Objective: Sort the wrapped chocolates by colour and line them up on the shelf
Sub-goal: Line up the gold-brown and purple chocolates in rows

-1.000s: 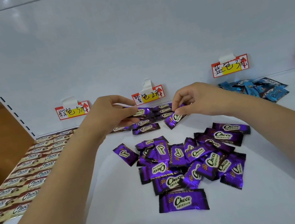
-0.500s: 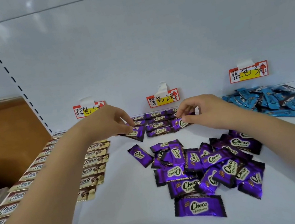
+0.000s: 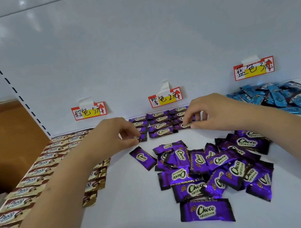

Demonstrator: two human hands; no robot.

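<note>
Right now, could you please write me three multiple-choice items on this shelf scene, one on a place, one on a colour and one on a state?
1. Where does the blue pile lie?
A. At the back right, under the right-hand tag
B. Left of the gold rows
C. In front of the purple heap

2. What colour are the chocolates lined up along the left side?
A. Blue
B. Gold
C. Purple

3. What is the right hand doing?
A. Lying flat and open on the shelf
B. Pinching a purple chocolate at the front of the rows
C. Holding a price tag

Answers:
1 A: the blue wrappers sit below the right tag.
2 B: the gold rows run along the shelf's left side.
3 B: its fingers close on a purple chocolate at the purple rows; the left hand pinches another.
</note>
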